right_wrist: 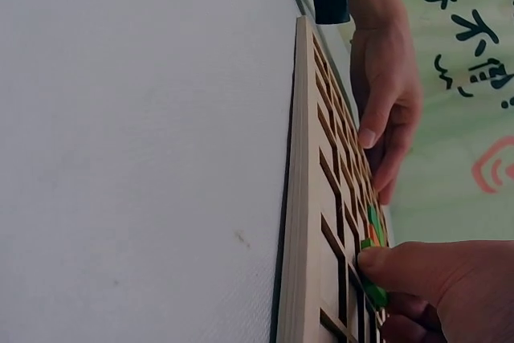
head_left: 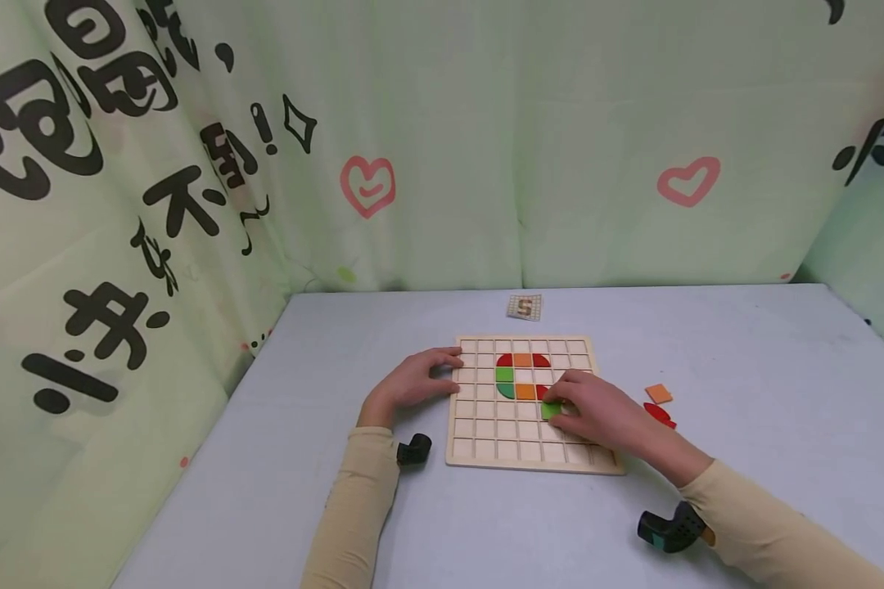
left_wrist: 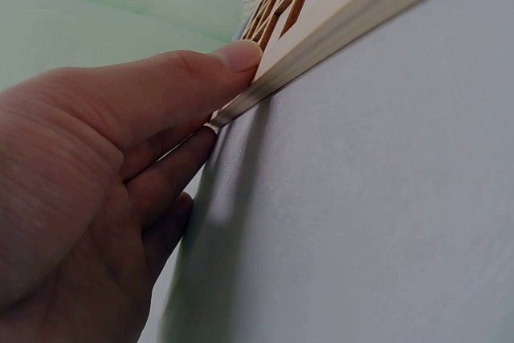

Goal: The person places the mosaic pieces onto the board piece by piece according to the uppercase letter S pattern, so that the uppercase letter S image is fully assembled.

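Note:
A wooden grid board [head_left: 486,450] lies on the table, with red, orange and green tiles set in its upper middle cells. At its left edge rests my left hand [head_left: 416,378]; the left wrist view shows the thumb [left_wrist: 241,55] against the board's rim and the other fingers beside it. My right hand [head_left: 597,409] pinches a bright green square tile [head_left: 551,411] between thumb and fingers, over a cell just below the red tile at the lower right of the coloured group. In the right wrist view this green tile [right_wrist: 374,291] is partly covered by the thumb.
An orange square tile [head_left: 659,393] and red tiles [head_left: 657,411] lie on the table right of the board, partly behind my right wrist. A small card [head_left: 525,307] with a brown figure on a grid lies beyond the board. A printed curtain [head_left: 449,147] surrounds the table.

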Motion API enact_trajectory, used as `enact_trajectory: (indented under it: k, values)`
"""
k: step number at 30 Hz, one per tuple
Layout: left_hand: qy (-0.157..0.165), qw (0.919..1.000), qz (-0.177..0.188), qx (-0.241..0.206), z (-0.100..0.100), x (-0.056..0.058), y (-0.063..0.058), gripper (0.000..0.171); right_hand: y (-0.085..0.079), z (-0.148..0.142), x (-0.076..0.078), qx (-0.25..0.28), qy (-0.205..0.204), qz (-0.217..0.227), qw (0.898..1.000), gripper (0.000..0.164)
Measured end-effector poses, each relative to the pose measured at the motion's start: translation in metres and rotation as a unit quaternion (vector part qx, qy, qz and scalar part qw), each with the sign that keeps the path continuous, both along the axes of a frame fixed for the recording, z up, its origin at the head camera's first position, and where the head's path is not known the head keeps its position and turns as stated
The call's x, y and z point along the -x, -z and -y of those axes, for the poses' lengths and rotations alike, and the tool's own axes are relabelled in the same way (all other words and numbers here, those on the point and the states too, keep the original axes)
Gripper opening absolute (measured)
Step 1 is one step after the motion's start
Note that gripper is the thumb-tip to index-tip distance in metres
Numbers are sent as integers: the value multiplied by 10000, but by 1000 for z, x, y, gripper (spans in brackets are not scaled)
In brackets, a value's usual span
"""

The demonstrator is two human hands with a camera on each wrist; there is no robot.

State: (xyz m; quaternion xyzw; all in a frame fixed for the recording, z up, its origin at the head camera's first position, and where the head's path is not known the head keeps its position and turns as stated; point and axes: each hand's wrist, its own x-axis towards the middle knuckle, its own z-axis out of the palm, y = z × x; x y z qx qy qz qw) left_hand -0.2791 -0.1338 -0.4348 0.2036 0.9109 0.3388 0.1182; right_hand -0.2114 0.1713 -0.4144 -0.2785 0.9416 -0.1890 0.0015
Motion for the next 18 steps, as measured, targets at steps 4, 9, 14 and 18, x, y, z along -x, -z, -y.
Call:
enact_trajectory:
  k: [4, 9, 14, 18]
  values:
    - [-39, 10000, 35, -44, -1, 0, 0, 41, 0, 1, 1, 25, -37, -3, 10000, 25]
    - [-68, 9999, 70, -58, -2, 0, 0, 40, 0, 0, 2, 51, -6, 77, 10000, 23]
    - [-58, 10000, 33, -60, -1, 1, 2, 40, 2, -1, 3, 83, 17, 106, 9999, 19]
    - [-82, 9999, 67, -6, -2, 1, 2, 42, 4, -1, 4, 122, 27, 127, 9998, 17]
